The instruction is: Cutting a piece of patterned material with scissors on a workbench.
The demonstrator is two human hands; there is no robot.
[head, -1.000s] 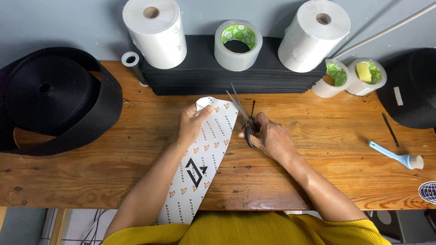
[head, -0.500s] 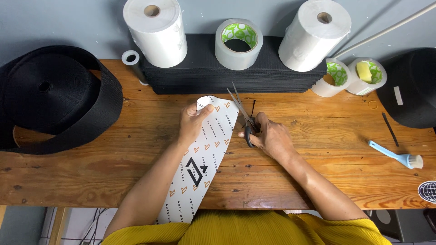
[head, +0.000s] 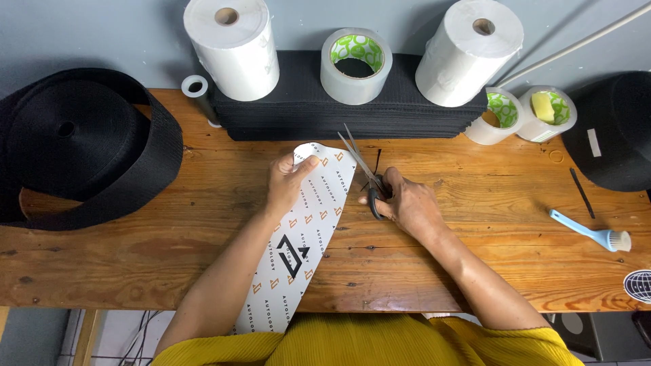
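Trimming rounded end of printed sheet (head: pixel 308 224): left hand (head: pixel 288 181) pinching edge, right hand (head: pixel 405 207) gripping spread scissors (head: pixel 363 169); next, blades onto edge

A long white printed sheet (head: pixel 305 230) with small orange marks and a black emblem lies across the desk's (head: pixel 169 251) front edge. A round dark sticker (head: pixel 639 285) with white lines sits at the desk's right corner.

The tabletop (head: pixel 475 271) is brown wood — a bit scratched, with dark knots. On it lies a white paper strip (head: pixel 305 237), smooth and printed. Beside the strip, shiny metal scissors (head: pixel 363 169) — black handles. Left of the strip, a matt black cloth roll (head: pixel 74 142).
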